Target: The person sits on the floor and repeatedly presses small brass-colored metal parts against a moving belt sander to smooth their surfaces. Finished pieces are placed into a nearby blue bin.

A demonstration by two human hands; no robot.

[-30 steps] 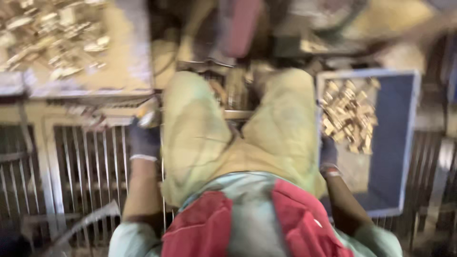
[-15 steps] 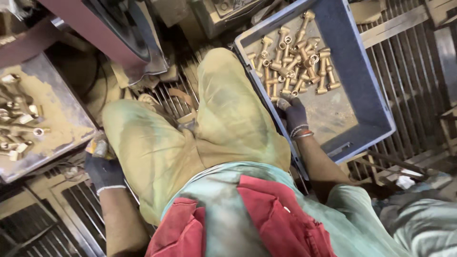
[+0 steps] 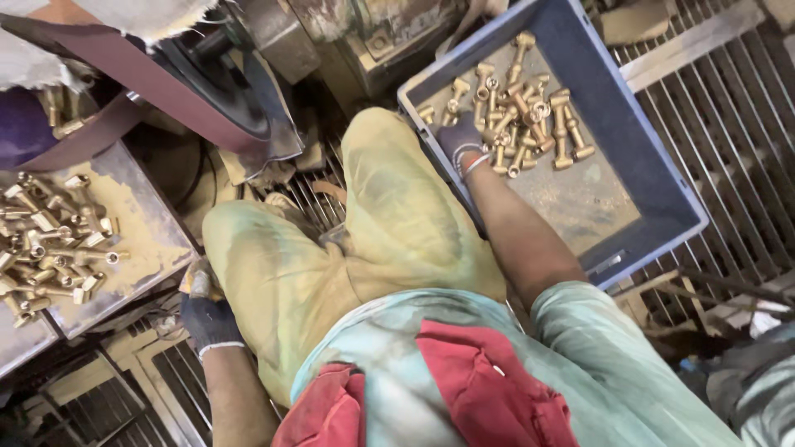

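Brass fittings point(image 3: 517, 112) in the blue crate point(image 3: 654, 178) are reached by the gloved right hand point(image 3: 460, 141), its grip unclear; stacked pieces could be knocked loose. The left hand point(image 3: 207, 319) is closed on a small piece point(image 3: 199, 280).

Dark grey knit gloves w/ pale cuffs on both the left hand point(image 3: 209, 321) & right hand point(image 3: 460, 139). Forearms bare. Dusty yellow-green trousers point(image 3: 364, 240), stained. Faded pale-green shirt point(image 3: 580, 364), short sleeves, w/ red cloth point(image 3: 484, 389) bunched at front.
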